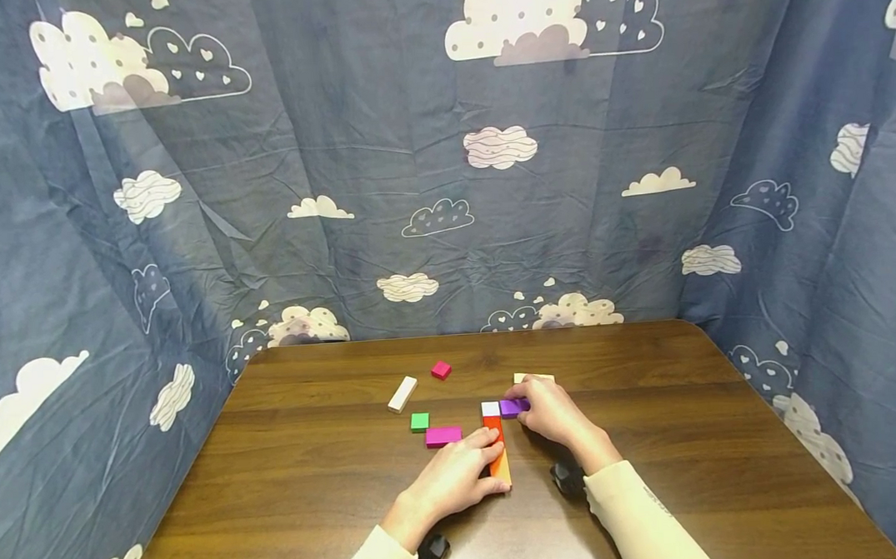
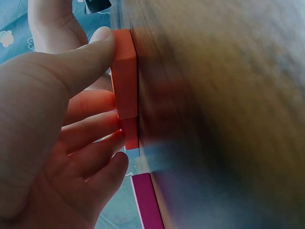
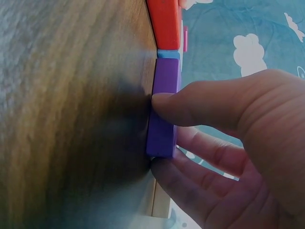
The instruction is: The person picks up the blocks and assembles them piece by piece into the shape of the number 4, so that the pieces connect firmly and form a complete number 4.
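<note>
On the table, a row of blocks runs away from me: an orange block (image 1: 501, 471), a red block (image 1: 493, 426) and a small pale blue block (image 1: 490, 408). My left hand (image 1: 456, 472) rests along this row, fingertips on the red and orange blocks, thumb at the orange block's near end (image 2: 125, 45). To the right of the pale blue block lies a purple block (image 3: 164, 126), set crosswise to the row. My right hand (image 1: 550, 413) holds it, thumb on its near side and fingers around its far side and right end.
Left of the row lie a magenta block (image 1: 443, 437), a green block (image 1: 420, 422), a long white block (image 1: 403, 395) and a crimson block (image 1: 440, 370). Beyond the right hand is a cream block (image 1: 534, 377). A cloud-print curtain (image 1: 428, 164) surrounds the brown table (image 1: 320, 452).
</note>
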